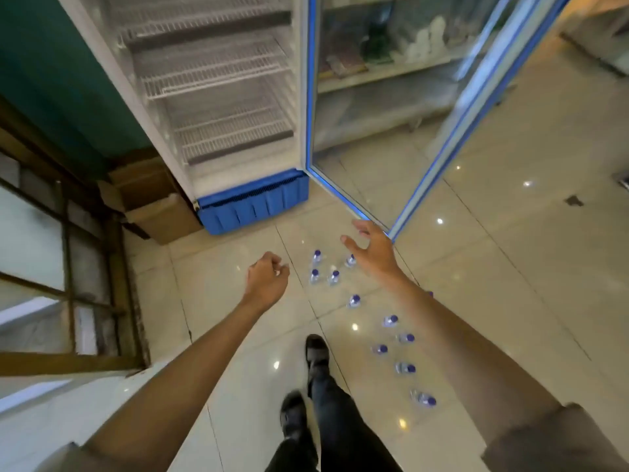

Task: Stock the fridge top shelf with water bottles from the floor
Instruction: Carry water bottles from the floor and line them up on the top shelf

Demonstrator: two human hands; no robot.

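Several small water bottles (334,276) with blue caps stand on the tiled floor in front of the fridge (218,107), strung out in a loose line towards the lower right. The fridge's glass door (391,137) is swung wide open, and the wire shelves in view are bare. My right hand (372,248) is stretched out above the nearest bottles with its fingers spread, holding nothing. My left hand (267,279) hangs over bare floor to the left of the bottles, its fingers curled into a fist with nothing in it. The top shelf is out of view.
An open cardboard box (153,206) sits on the floor left of the fridge's blue base (253,202). A wood-framed glass partition (51,250) runs along the left. My feet (316,349) are on the tiles just behind the bottles. A counter shows through the door glass.
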